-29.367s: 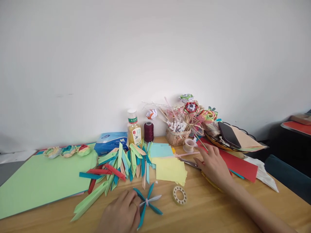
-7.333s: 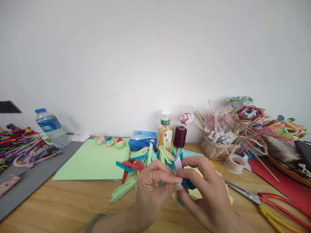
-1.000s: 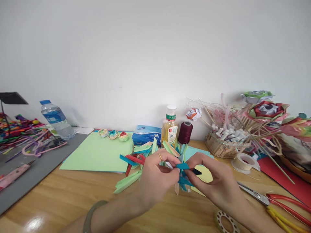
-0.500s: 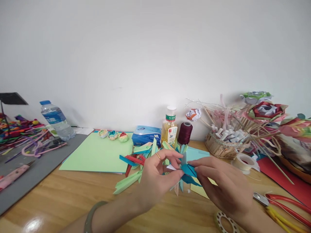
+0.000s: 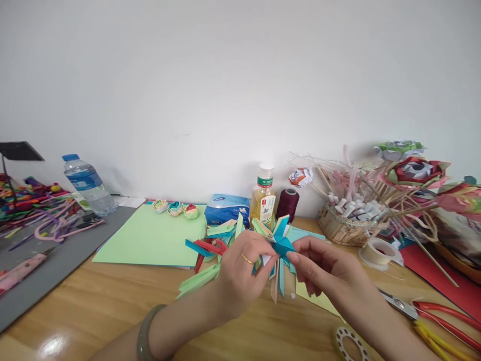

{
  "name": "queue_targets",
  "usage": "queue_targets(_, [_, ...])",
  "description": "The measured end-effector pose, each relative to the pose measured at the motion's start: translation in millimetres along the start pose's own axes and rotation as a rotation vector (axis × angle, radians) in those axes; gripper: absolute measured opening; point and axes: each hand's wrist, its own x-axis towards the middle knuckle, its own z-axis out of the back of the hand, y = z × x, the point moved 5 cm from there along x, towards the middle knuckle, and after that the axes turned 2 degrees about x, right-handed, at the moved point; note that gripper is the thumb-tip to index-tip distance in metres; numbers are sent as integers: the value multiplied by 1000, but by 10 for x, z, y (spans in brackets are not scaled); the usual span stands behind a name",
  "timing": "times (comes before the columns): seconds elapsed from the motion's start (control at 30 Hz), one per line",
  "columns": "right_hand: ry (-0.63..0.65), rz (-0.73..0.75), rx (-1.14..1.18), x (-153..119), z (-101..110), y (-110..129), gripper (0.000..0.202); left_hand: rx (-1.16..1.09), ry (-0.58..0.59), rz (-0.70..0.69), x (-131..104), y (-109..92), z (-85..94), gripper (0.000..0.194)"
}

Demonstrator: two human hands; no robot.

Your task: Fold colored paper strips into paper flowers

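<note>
A folded blue paper piece (image 5: 283, 246) is held up between my two hands, above the wooden table. My left hand (image 5: 244, 273), with a ring and a bangle, pinches its left side, where a bit of white paper shows. On the right side, the thumb and fingers of my right hand (image 5: 319, 263) grip the same blue paper. Behind and below the hands lies a pile of folded paper strips (image 5: 199, 281) in green, blue, red and peach, partly hidden by my left hand.
Green paper sheets (image 5: 150, 240) carry three small paper flowers. Behind stand a tissue pack (image 5: 227, 209), a tea bottle (image 5: 264, 198) and a thread spool (image 5: 287, 203). On the right are a basket (image 5: 338, 230), tape roll (image 5: 377, 252) and scissors (image 5: 400, 305); a water bottle (image 5: 88, 183) leans left.
The blue paper has turned, and one flap now points up. My right hand has rotated, with its thumb now on the near side of the paper. My left fingers have closed in nearer the paper.
</note>
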Motion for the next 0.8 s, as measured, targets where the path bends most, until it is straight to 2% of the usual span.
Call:
queue_targets(0.07, [31,-79,131,20,-20,-65,30,-53,23,-46,-11,-11,-19,22])
queue_targets(0.13, [11,-109,193,26,0,-94,30,-149,36,-18,-11,6,-22,28])
queue_targets(0.27, [9,-99,186,13,17,-86,27,-242,77,236,12,112,-5,39])
queue_targets(0.37, [44,-111,171,17,-25,-96,27,-210,118,297,43,129,-3,19])
queue_targets(0.47, [65,-149,195,31,-67,-132,29,-245,68,348,53,155,-5,7])
queue_targets(0.63, [27,-167,200,39,-58,-177,31,-309,74,425,24,191,-54,3])
queue_targets(0.8, [-11,-98,142,17,-46,-157,29,-224,31,341,39,157,-24,5])
